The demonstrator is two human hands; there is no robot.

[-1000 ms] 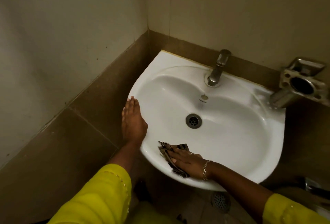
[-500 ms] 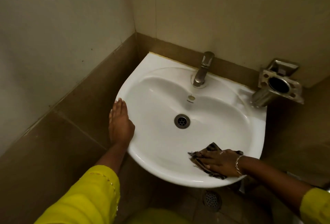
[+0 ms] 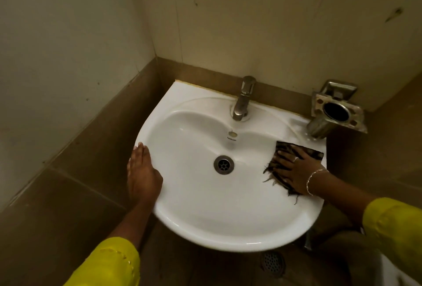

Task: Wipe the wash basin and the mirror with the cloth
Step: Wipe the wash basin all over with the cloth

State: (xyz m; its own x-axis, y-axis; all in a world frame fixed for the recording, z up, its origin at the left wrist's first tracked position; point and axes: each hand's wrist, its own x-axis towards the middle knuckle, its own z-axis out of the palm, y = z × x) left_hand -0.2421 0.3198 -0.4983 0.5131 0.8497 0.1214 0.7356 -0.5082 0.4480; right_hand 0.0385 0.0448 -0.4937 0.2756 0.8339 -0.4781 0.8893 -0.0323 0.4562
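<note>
Head view: a person in yellow sleeves is leaning over a white corner basin, both hands on it.

Right hand: the right hand is lying flat, fingers spread, pressing the cloth against the basin's right inner wall and rim, just below the metal holder. It is pinning the cloth under the palm rather than gripping it.

Left hand: the left hand is resting open along the basin's left rim, fingers together and pointing towards the wall, holding nothing; it looks to be bracing the body.

Change: a second ago the cloth was at the near front lip, half a second ago at the front right, and now it is up on the right side. The wiping hand is sweeping round the bowl's edge, while the left hand is staying where it was.

Cloth: dark, patterned, frayed threads trailing from its near edge onto the porcelain.

Untouched so far, by my reading: the back ledge around the tap, the area by the drain and the left wall.

Progress: basin wiping is well under way but not finished; no mirror is in sight, so that half seems yet to come.
</note>
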